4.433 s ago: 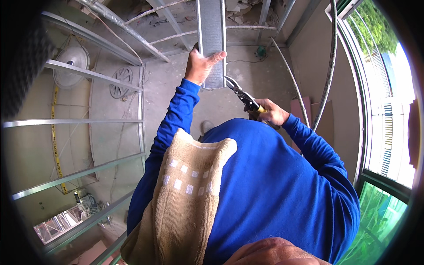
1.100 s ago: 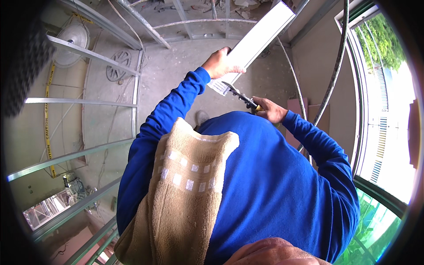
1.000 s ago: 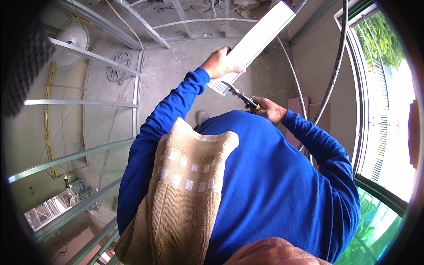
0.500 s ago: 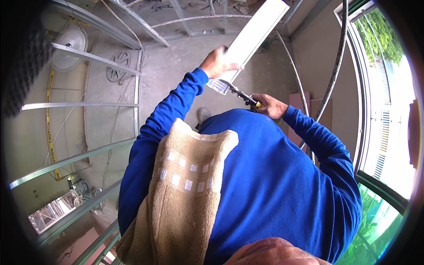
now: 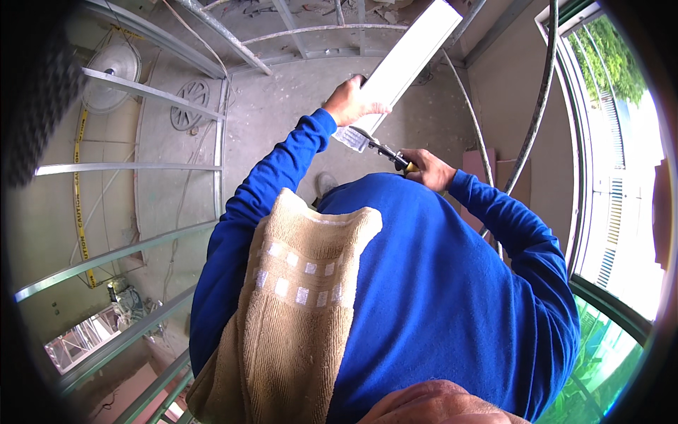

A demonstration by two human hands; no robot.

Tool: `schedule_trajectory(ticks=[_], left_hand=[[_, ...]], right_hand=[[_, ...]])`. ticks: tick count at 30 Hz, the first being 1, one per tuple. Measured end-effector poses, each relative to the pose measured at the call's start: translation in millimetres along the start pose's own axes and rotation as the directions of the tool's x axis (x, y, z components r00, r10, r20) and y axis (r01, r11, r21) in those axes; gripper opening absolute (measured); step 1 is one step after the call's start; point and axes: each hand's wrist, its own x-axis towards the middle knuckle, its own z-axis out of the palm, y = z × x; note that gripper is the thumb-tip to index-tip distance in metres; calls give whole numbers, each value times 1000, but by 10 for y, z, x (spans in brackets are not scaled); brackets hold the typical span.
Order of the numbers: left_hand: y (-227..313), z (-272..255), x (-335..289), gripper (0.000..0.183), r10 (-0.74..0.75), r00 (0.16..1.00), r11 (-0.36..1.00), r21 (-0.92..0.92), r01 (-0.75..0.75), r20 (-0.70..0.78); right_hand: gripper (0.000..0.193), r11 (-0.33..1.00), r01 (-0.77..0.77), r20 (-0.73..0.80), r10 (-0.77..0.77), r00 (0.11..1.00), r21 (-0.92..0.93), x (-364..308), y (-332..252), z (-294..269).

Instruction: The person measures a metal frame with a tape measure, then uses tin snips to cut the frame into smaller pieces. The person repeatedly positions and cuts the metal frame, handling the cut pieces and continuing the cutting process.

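Observation:
My left hand (image 5: 349, 104) is closed on the near part of a long white strip (image 5: 411, 58), fingers under it and thumb along its face. The strip slants away to the far right. At its near end hangs a pale flap (image 5: 350, 138) bent aside from the rest. My right hand (image 5: 431, 169) grips the handles of tin snips (image 5: 387, 152), dark with a bit of yellow at the grip. Their jaws reach to the strip's near end, beside the flap; whether the blades bite into it cannot be made out.
Metal studs (image 5: 127, 168) frame the left side. Bent cables (image 5: 533, 120) hang at the right, by a bright window (image 5: 614, 184). A tan towel (image 5: 296, 311) lies over my left shoulder. My shoe (image 5: 326, 182) stands on the grey concrete floor (image 5: 282, 99); pinkish boards (image 5: 472, 164) lean beyond my right hand.
The white strip and my left hand have shifted very slightly. My right hand has moved a touch left with the snips; both holds stay the same.

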Motion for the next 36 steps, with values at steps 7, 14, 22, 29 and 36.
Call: schedule_trajectory(ticks=[7, 14, 22, 29, 36], left_hand=[[-19, -91, 24, 68, -176, 948, 603, -731, 318, 267], [9, -39, 30, 61, -72, 994, 994, 75, 79, -86], [138, -39, -13, 67, -148, 982, 789, -585, 188, 116], [157, -1, -71, 72, -118, 989, 836, -528, 149, 93], [59, 32, -62, 70, -55, 998, 872, -487, 44, -7]], right_hand=[[36, 997, -28, 6, 28, 1000, 73, -21, 10, -17], [42, 998, -50, 17, 49, 999, 49, -83, -93, -45], [52, 999, -29, 74, 26, 997, 36, -75, -146, -70], [37, 994, -10, 63, 3, 998, 106, -43, -93, -41], [35, 1000, 19, 48, -20, 999, 25, -44, -111, -35]])
